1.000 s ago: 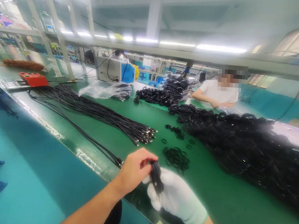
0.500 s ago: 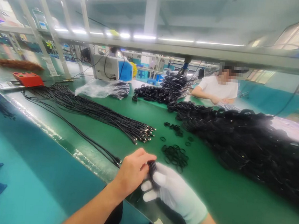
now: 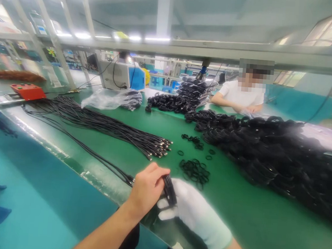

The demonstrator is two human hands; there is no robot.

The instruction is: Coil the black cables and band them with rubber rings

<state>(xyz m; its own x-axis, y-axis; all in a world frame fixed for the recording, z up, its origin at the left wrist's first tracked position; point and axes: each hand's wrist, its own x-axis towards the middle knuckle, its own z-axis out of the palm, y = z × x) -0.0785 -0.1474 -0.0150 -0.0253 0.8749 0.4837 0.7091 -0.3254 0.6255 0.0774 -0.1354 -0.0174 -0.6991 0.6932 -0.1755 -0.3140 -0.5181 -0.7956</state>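
Observation:
A coiled black cable (image 3: 170, 191) is held between my two hands above the front edge of the green bench. My bare left hand (image 3: 149, 184) pinches its upper left end between thumb and fingers. My right hand (image 3: 190, 203), in a white glove, is closed around the coil's right side, with fingertips showing below it. Just beyond my hands lies a small heap of black rings (image 3: 194, 171). A few straight cables (image 3: 108, 161) end beside my left hand, and a thick bundle of black cables (image 3: 119, 130) with metal plugs lies further back.
A large pile of coiled black cables (image 3: 256, 147) covers the right of the bench (image 3: 160, 120). At the far left sits a red control box (image 3: 28, 91). Behind are a clear plastic bag (image 3: 104, 98), a white-and-blue machine (image 3: 122, 76), stacked bagged coils (image 3: 196, 89) and a seated co-worker (image 3: 244, 94).
My gloved thumb no longer lies across the front of the coil, so more of its strands show. My left hand has barely moved. The view has shifted slightly.

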